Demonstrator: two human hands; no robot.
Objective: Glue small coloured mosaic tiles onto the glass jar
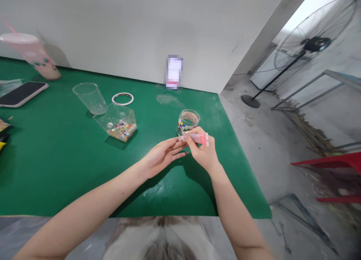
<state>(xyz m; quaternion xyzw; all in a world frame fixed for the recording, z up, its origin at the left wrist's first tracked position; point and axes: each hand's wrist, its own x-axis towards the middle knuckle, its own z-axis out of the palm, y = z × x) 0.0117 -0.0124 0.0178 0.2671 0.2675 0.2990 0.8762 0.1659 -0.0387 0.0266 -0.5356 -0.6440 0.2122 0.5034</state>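
My right hand (203, 151) is closed around a small pink tube (199, 138), its tip pointing left toward my left hand (163, 154). My left hand's fingers are pinched together at the tube's tip, holding something too small to make out. Just behind both hands stands a small clear glass jar (188, 121) with coloured tiles stuck on its side. Further left, a clear angular container (118, 123) holds several small coloured mosaic pieces.
On the green table (70, 166) stand an empty clear cup (90, 98), a white ring (122, 99), a phone (22, 93) and a pink drink cup (36, 55). A clear plastic sheet (158, 188) lies near the front edge. A floor fan (310, 46) stands at the right.
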